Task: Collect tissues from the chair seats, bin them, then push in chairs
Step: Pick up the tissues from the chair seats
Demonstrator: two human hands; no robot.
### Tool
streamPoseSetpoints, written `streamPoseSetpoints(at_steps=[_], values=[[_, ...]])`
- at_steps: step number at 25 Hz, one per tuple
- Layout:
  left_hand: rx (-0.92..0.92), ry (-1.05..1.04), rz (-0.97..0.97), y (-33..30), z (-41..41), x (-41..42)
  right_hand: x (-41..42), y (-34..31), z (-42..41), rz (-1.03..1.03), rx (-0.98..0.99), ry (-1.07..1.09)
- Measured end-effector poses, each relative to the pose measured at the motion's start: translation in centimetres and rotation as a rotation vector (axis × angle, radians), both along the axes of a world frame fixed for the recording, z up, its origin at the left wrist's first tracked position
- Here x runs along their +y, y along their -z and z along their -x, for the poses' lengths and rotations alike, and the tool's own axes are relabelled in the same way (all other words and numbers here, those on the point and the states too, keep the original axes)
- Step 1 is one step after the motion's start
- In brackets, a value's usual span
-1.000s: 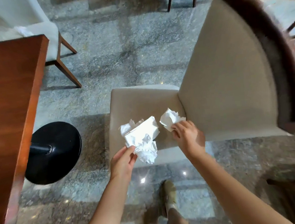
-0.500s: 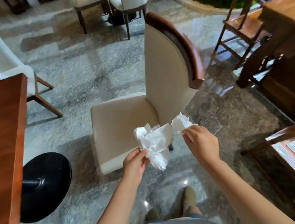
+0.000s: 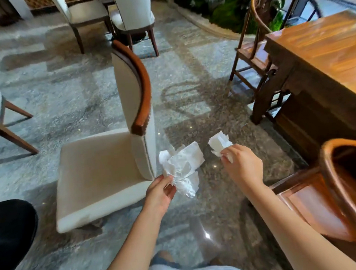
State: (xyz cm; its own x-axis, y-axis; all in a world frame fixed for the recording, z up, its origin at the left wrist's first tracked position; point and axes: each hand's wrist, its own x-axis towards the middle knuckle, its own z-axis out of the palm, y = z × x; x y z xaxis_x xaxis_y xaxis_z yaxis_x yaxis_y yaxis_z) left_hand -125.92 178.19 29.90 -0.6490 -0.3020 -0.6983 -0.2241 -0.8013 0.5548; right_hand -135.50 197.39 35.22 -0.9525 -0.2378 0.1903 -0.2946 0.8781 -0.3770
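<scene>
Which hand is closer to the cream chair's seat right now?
Left. The left hand, holding a tissue bunch, is just off the seat's near corner. The right hand, holding a small tissue, is farther right over floor.

Bright daylight, glare spots on the polished floor (image 3: 206, 235), soft chair shadows, motion blur and wide-angle bending toward edges.
</scene>
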Motion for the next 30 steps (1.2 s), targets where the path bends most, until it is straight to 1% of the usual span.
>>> streamPoseSetpoints(at_steps=[3, 6, 10, 13, 15, 18, 20, 23, 25, 27, 30], values=[[0.008, -0.039, -0.024, -0.1, 4.0, 2.1, 1.1, -0.2, 5.2, -0.014, -0.008, -0.016], [0.014, -0.068, -0.003, 0.2, 9.6, 2.7, 0.5, 0.3, 11.3, -0.013, 0.007, -0.067], [0.057, -0.088, -0.012, 0.2, 19.9, 1.6, -1.1, 0.4, 20.6, -0.004, 0.029, -0.095], [0.053, -0.087, -0.012, -1.5, 27.8, 0.3, -1.9, -1.6, 27.2, -0.014, 0.037, -0.114], [0.088, -0.077, -0.015, -2.7, 33.2, -0.5, -2.3, -2.6, 31.8, -0.016, 0.050, -0.124], [0.089, -0.088, -0.001, -3.2, 39.5, -1.9, -3.0, -2.8, 37.8, 0.018, 0.044, -0.109], [0.101, -0.115, -0.003, -2.5, 43.4, -2.8, -4.0, -2.3, 42.3, 0.022, 0.031, -0.136], [0.109, -0.218, -0.002, -1.4, 49.4, -4.8, -6.8, -1.5, 50.1, 0.030, 0.058, -0.236], [0.111, -0.335, 0.013, -1.2, 54.2, -6.3, -9.3, -1.5, 56.1, 0.036, 0.076, -0.318], [0.105, -0.453, 0.016, -1.9, 58.6, -7.9, -11.8, -2.3, 61.4, 0.051, 0.081, -0.416], [0.101, -0.588, 0.025, -2.8, 63.0, -10.1, -15.8, -3.1, 67.6, 0.047, 0.074, -0.598]])
